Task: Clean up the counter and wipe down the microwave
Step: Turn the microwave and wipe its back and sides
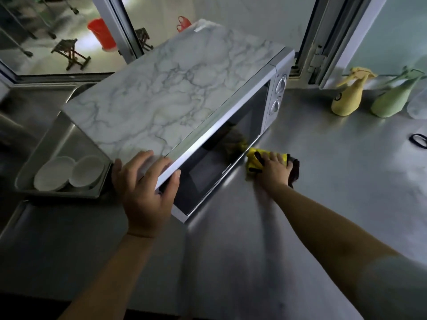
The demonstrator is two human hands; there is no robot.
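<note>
A white microwave (175,95) with a marble-patterned top and a dark glass door stands on the steel counter (300,204), tilted up at its front. My left hand (143,185) grips its near front corner, fingers over the top edge and thumb on the side. My right hand (273,169) presses a yellow and dark cloth (254,161) flat on the counter, right at the lower edge of the microwave's door. Part of the cloth is hidden under my fingers.
A steel tray (57,144) holding two white bowls (71,174) sits left of the microwave. A yellow spray bottle (346,98) and a green one (390,100) lie at the back right by the window frame. A black loop (419,140) lies at the right edge.
</note>
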